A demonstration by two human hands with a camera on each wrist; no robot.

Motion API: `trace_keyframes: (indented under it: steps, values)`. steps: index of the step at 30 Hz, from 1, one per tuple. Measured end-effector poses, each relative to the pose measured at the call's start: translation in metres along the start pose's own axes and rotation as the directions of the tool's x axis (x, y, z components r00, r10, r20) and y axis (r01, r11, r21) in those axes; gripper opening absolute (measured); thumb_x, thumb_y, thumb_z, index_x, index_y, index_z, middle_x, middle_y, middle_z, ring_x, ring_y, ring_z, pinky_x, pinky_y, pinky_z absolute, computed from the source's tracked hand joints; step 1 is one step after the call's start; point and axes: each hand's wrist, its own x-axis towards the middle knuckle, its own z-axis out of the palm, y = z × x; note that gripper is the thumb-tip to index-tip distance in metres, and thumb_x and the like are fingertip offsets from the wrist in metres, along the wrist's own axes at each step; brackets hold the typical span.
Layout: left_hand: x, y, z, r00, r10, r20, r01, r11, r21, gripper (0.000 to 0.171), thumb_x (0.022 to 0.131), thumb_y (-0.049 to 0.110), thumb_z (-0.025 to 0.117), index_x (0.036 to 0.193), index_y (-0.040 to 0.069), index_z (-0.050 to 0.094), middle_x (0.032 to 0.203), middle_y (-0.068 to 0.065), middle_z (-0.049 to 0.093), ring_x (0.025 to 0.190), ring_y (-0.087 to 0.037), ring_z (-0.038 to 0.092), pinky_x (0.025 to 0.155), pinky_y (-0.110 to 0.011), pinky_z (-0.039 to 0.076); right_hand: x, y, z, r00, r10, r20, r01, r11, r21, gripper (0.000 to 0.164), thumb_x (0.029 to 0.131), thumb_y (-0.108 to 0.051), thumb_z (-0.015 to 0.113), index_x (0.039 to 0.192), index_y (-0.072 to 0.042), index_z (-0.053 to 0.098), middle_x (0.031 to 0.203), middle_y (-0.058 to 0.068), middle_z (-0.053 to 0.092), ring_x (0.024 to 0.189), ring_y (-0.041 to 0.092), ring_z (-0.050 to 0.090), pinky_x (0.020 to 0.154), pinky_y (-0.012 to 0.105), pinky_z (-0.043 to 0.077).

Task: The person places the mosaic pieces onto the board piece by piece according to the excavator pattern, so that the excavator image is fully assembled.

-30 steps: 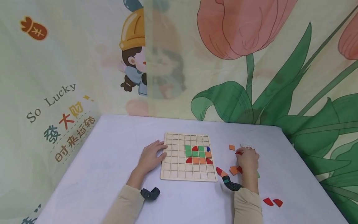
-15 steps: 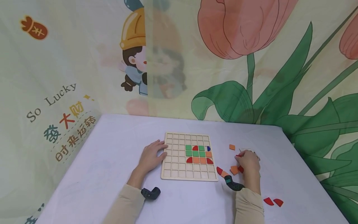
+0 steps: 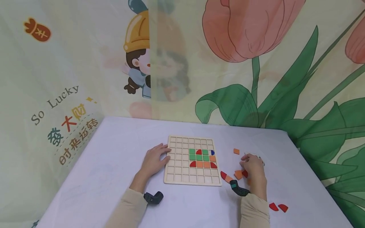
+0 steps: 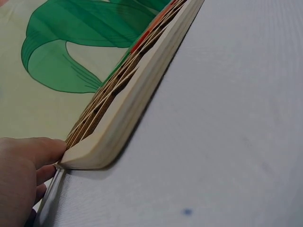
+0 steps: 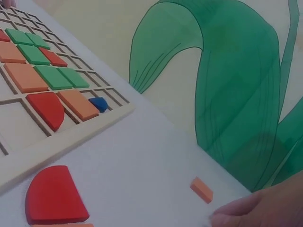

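- A pale wooden grid board (image 3: 180,171) lies flat on the white tabletop (image 3: 114,152), between the two hands, its square compartments edged by thin raised strips.
- Its filled cells sit in three rows toward the right side. The farthest holds a green square tile (image 3: 192,152), a red quarter-round tile (image 3: 199,152), another green square and a small blue rounded tile (image 3: 212,152) that leaves part of its cell bare.
- The middle row holds three green squares, then an orange square tile (image 3: 212,158); the nearest, two orange squares between two red quarter-rounds.
- The tiles look flat and solid-coloured, the reds with one curved side.
- Loose orange tiles (image 3: 236,151) and loose red tiles (image 3: 283,208) lie right of the board, on the tabletop.
- The left hand (image 3: 154,159) touches the board's left edge, fingers relaxed, thumb apart.
- The right hand (image 3: 254,167) bends its fingers downward among the loose tiles; I cannot tell what, if anything, they hold.
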Motion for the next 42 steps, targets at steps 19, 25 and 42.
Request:
trace_keyframes:
  steps: [19,25,42]
  values:
    - [0.005,-0.001,-0.003,1.000,-0.006,0.006,0.006,1.000,0.003,0.037,0.090,0.031,0.061,0.124,0.017,0.063,0.142,-0.002,0.052,0.139,-0.024,0.037,0.112,-0.051,0.030,-0.009,-0.045,0.006,0.896,-0.338,0.287,0.336,0.940,0.055,0.012,0.085,-0.016,0.071,0.094,-0.009,0.066,0.086,0.004,0.065,0.079,0.018,0.055,0.070,0.026,0.052]
    - [0.002,-0.001,-0.003,1.000,-0.016,0.016,0.016,1.000,0.004,0.036,0.090,0.031,0.061,0.123,0.017,0.063,0.142,-0.002,0.051,0.139,-0.024,0.036,0.112,-0.051,0.029,-0.017,-0.057,0.019,0.860,-0.356,0.365,0.369,0.929,0.038,0.006,0.083,-0.011,0.072,0.086,-0.010,0.067,0.083,0.004,0.063,0.077,0.017,0.055,0.068,0.025,0.052]
    - [0.001,0.000,-0.003,1.000,0.006,0.015,-0.006,1.000,-0.001,0.036,0.090,0.030,0.060,0.123,0.017,0.063,0.141,-0.003,0.052,0.139,-0.024,0.037,0.112,-0.051,0.030,-0.034,-0.075,0.036,0.884,-0.296,0.361,0.373,0.914,-0.163,0.014,0.079,-0.012,0.076,0.077,-0.011,0.062,0.074,0.004,0.057,0.067,0.018,0.053,0.057,0.023,0.047]
